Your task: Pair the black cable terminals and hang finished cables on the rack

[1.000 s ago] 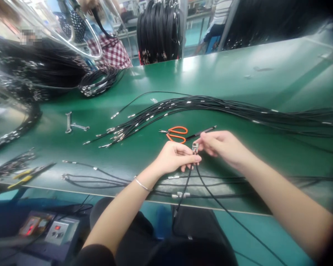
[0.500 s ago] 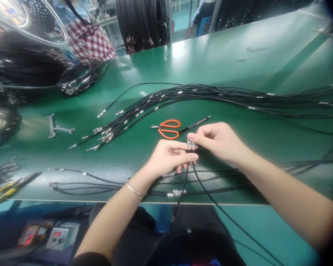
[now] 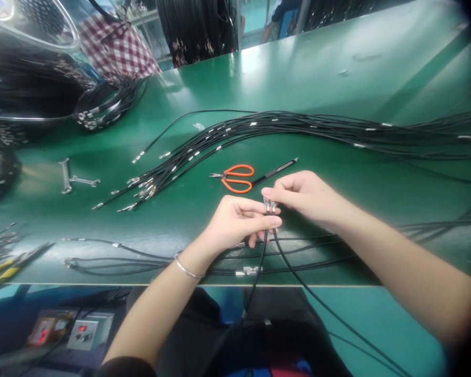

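Two black cables [image 3: 286, 257] rise from below the table edge into my left hand [image 3: 239, 222], which is closed with thumb and fingers pinching them side by side. Their small metal end connectors [image 3: 270, 207] stick up above my left thumb. The thumb and fingertips of my right hand [image 3: 308, 196] are closed on the tops of these connectors, partly covering them. Just beyond my hands lie orange-handled scissors [image 3: 235, 179] and a black utility knife [image 3: 275, 173]. More black cables [image 3: 141, 263] run along the front of the table beneath my left wrist.
A long bundle of black cables [image 3: 290, 123] stretches across the green table [image 3: 322, 78]. Two wrenches [image 3: 75, 179] and yellow-handled pliers [image 3: 18, 264] are at left. Coiled cables [image 3: 105, 102] sit at the back left, near a checked cloth [image 3: 120, 47]. Control boxes [image 3: 82, 332] are below.
The view has shifted slightly, so the table things sit a little higher and further left. Both hands keep their hold; the connectors look slightly tilted under my right fingertips.
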### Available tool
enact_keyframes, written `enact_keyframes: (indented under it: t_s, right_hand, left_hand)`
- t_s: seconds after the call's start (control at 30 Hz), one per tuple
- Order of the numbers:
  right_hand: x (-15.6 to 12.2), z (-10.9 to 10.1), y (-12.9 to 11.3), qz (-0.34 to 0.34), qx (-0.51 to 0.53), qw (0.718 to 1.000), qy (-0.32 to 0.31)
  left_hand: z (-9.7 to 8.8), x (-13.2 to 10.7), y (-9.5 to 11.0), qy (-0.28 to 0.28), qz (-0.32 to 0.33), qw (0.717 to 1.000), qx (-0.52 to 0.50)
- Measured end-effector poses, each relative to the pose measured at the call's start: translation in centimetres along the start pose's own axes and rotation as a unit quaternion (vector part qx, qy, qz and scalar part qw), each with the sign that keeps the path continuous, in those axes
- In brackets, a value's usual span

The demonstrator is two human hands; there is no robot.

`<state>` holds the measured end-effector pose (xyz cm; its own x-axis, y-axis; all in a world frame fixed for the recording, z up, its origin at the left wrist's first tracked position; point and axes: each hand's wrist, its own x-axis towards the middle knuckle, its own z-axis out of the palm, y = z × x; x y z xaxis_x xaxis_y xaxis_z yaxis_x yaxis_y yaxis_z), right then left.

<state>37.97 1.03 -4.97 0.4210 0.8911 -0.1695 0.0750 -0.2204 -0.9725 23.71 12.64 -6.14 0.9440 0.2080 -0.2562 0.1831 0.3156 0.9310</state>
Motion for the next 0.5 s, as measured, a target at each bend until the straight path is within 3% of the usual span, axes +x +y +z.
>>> enact_keyframes:
  t_s: [0.3,0.5]
  right_hand:
    - [0.62,0.21,0.86,0.049,0.108,0.991,-0.064]
    - [0.67,0.31,0.98,0.064,0.132,0.987,-0.071]
  left_hand:
    - [-0.05,-0.02,0.01,-0.008,0.000,1.000,-0.023]
    - [-0.03,-0.04,0.10,-0.012,0.002,1.000,-0.023]
